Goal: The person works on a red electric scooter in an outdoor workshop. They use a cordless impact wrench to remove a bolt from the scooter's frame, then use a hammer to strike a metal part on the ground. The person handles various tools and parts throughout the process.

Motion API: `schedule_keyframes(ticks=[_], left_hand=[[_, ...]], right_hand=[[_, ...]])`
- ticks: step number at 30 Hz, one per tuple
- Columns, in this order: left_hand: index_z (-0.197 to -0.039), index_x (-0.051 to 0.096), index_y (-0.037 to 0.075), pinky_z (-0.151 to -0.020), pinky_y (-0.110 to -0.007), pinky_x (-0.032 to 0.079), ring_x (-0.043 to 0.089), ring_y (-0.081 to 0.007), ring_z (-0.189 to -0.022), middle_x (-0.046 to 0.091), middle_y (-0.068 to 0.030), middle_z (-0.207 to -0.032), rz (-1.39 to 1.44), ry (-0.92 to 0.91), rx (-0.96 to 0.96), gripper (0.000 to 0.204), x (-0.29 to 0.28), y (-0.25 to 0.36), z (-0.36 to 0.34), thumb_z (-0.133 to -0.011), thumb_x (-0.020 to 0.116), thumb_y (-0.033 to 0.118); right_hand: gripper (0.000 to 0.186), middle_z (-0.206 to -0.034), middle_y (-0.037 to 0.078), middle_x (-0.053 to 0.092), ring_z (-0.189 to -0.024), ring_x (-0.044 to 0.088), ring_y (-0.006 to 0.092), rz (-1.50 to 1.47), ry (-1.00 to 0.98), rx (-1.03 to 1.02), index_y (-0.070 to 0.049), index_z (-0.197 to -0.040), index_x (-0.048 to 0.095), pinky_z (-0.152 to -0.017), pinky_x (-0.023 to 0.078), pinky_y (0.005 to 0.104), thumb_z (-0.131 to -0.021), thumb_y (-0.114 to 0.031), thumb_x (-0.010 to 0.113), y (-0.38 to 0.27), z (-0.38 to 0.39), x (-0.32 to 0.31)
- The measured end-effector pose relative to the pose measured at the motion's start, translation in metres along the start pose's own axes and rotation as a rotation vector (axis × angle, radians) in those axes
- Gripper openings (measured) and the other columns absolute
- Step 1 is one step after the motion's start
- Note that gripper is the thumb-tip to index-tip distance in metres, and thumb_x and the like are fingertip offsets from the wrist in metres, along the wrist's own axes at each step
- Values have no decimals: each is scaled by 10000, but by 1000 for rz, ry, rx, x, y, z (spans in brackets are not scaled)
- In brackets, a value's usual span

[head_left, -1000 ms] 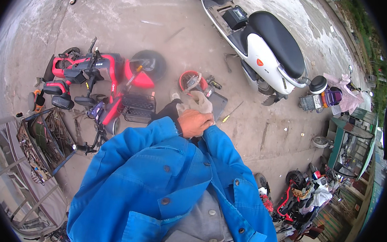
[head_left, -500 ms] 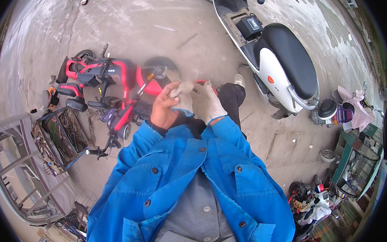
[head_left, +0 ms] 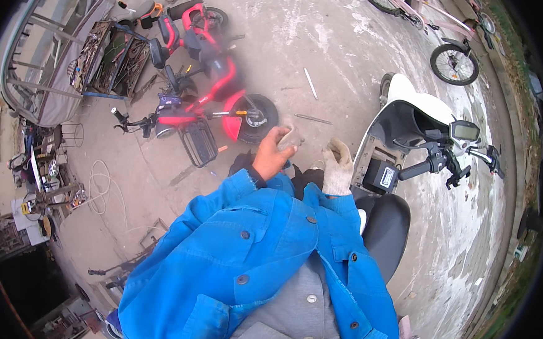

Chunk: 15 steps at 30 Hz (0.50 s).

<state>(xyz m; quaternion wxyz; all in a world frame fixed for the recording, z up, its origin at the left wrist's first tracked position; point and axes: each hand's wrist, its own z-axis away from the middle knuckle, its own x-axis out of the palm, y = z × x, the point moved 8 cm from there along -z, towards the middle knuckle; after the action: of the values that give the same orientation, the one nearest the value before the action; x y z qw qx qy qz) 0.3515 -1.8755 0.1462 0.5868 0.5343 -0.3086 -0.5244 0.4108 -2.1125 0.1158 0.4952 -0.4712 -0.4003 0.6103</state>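
From afar I saw the left hand [head_left: 272, 155] pinching a glove [head_left: 292, 138] at ten o'clock from the half-curled right hand [head_left: 339, 167].

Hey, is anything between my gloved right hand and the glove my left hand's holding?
Nothing visible stands between your right hand and the off-white work glove in your left hand; only concrete ground shows behind the gap.

Blue jacket [head_left: 198, 246], dark buttons [head_left: 243, 279], frayed edges; grey shirt [head_left: 304, 289] beneath, pale button [head_left: 311, 298]. Off-white glove [head_left: 338, 173], right side. Trousers [head_left: 242, 161] dark, seemingly; mostly hidden.
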Motion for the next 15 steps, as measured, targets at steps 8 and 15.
schedule_keyframes(ticks=[8, 15], left_hand=[[-1538, 546, 27, -922, -385, 586, 695, -254, -995, 659, -137, -1179, -57, -84, 177, 710, 103, 89, 18, -894, 841, -23], [-1251, 686, 34, -862, -399, 598, 749, -256, -996, 741, -130, -1105, -191, 25, 238, 291, 144, 117, -3, -968, 744, 0]], right_hand=[[301, -1226, 74, 787, -1055, 713, 155, -373, -339, 331, -30, -1333, 783, -878, 577, 338, -1090, -189, 703, -52, -11, -33], [383, -1257, 106, 787, -1138, 727, 184, -394, -277, 336, 26, -1394, 749, -940, 602, 349, -1080, -193, 725, -66, -38, -73]])
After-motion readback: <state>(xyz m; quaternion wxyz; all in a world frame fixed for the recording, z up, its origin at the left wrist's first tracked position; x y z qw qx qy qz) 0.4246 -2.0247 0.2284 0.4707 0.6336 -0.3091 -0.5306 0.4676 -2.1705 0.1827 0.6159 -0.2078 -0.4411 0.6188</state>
